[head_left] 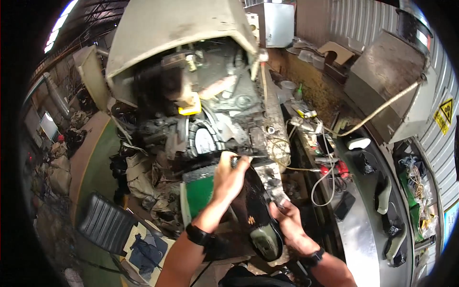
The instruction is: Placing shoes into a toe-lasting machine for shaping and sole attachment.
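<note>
A long black shoe upper (251,203) lies between my hands, with a grey-green piece (266,241) showing at its near end. My left hand (229,179) is closed on the far end of the upper, and a small dark part sticks out by its fingers. Along the near right side, my right hand (289,222) grips the upper, with some fingers hidden. Just beyond them, the machine (239,105) holds a black treaded shoe sole (204,138) with a pale centre. Above that sole is a yellow block (192,105).
A green panel (198,196) fronts the machine, under its large hood (177,28). To the right are a red tool (338,170) with a hose, a phone (344,205) and several shoe pieces (382,196). A black chair (107,222) stands at left.
</note>
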`<act>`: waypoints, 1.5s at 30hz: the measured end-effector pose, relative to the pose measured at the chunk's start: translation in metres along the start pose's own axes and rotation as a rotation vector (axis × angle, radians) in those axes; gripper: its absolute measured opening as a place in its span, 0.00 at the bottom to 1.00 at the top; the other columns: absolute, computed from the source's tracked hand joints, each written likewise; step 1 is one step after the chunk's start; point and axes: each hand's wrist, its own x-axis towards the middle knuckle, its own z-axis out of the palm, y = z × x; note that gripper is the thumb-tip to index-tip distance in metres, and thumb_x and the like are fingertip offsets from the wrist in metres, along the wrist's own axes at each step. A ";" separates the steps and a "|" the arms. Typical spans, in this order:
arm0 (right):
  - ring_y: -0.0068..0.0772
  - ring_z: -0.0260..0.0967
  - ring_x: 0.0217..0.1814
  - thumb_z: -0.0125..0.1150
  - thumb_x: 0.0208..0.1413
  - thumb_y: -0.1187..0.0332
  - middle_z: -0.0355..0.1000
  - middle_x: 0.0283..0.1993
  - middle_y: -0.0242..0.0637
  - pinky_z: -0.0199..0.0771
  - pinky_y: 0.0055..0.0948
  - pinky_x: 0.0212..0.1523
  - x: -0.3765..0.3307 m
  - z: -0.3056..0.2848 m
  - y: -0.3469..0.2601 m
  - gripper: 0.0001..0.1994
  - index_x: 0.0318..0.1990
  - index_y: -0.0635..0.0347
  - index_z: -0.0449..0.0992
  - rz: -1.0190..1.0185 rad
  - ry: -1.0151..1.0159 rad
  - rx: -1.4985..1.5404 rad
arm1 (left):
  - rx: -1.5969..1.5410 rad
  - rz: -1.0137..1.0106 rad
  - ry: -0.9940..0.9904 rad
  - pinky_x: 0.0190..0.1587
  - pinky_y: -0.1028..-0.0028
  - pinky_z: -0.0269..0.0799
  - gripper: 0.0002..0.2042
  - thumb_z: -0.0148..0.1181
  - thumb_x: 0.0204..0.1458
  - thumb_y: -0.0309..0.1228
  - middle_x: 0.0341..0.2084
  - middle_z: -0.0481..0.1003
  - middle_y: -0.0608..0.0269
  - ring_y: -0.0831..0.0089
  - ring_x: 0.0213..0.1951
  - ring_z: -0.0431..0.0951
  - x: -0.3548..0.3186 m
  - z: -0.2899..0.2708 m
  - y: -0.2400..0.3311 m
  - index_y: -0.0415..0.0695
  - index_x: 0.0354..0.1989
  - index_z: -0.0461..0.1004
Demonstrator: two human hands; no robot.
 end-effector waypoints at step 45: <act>0.25 0.74 0.45 0.61 0.63 0.67 0.77 0.48 0.39 0.75 0.26 0.48 0.243 0.132 0.084 0.17 0.55 0.67 0.71 -0.058 -0.090 0.211 | -1.027 -0.513 0.489 0.38 0.79 0.68 0.15 0.53 0.67 0.40 0.30 0.72 0.75 0.85 0.34 0.69 0.071 -0.005 -0.190 0.46 0.30 0.71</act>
